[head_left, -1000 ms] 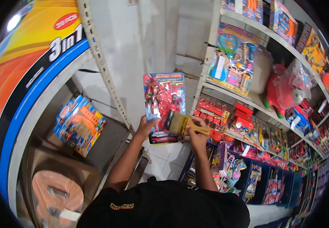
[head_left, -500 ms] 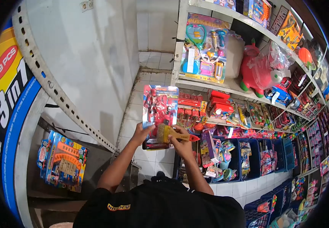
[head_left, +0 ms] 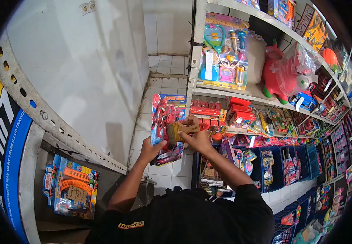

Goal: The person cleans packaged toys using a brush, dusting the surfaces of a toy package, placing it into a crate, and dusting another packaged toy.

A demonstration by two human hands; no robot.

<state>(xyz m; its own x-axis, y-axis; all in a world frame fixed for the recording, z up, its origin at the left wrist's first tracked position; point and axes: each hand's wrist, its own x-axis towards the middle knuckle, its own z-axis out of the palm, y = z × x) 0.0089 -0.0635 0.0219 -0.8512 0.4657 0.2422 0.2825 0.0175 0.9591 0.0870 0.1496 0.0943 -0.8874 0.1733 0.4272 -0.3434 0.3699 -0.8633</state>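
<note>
"Head view: what is the left hand (head_left: 152, 149) doing?"

"It's clamped on the toy pack (head_left: 166, 110) at its lower left edge, thumb on the front. The other fingers are mostly hidden."

"And where is that pack?"

"Held up in front of the person, above the tiled floor (head_left: 164, 181), tilted a little. It has a blue and red card with a red figure showing."

"What about the right hand (head_left: 196, 137)?"

"Closed around the brush (head_left: 189, 129), fingers and thumb together on its wooden handle. The bristles are over the front of the pack; I can't tell how firmly they touch, if at all."

"What's around them?"

"To the right, a shelf (head_left: 241, 92) with a toy doctor set (head_left: 224, 55) standing beside a red animal toy (head_left: 281, 77). Blue baskets (head_left: 272, 159) of toys sit lower down. At lower left lies a train set pack (head_left: 77, 181) with a cardboard label (head_left: 77, 194)."
</note>
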